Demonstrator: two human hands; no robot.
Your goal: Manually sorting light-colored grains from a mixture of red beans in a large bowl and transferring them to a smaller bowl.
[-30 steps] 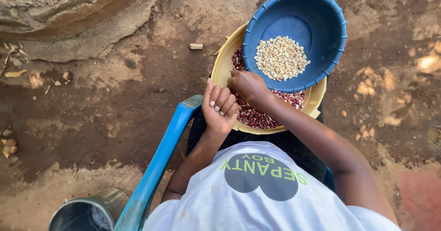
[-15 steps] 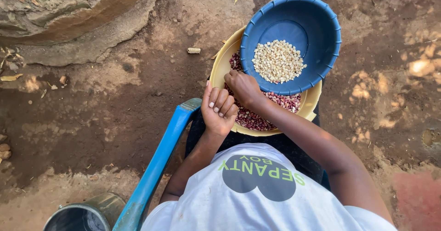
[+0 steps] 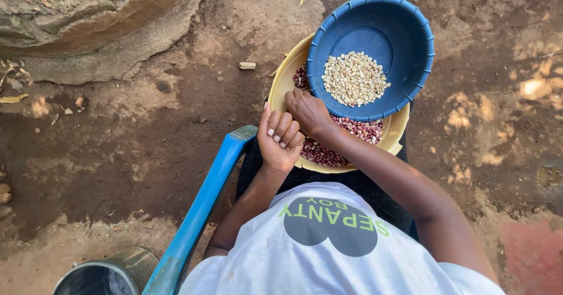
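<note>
Blue bowl (image 3: pixel 410 43), yellow basin (image 3: pixel 283 84), speckled red beans (image 3: pixel 328 151)

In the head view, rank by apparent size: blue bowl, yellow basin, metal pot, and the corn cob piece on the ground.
1. Yellow basin, though mostly covered.
2. Blue bowl, raised nearer the camera, so the gap is unsure.
3. Metal pot, cut off by the frame.
4. Corn cob piece.

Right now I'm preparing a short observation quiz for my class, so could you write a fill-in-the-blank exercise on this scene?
1. The round blue plastic bowl holds pale ____ kernels.
2. The blue bowl rests in the ____ plastic basin of reddish speckled beans.
3. The right hand touches the blue bowl's ____.
4. The left hand hovers with fingers ____, palm up.

Missing words: maize; yellow; rim; curled
</note>
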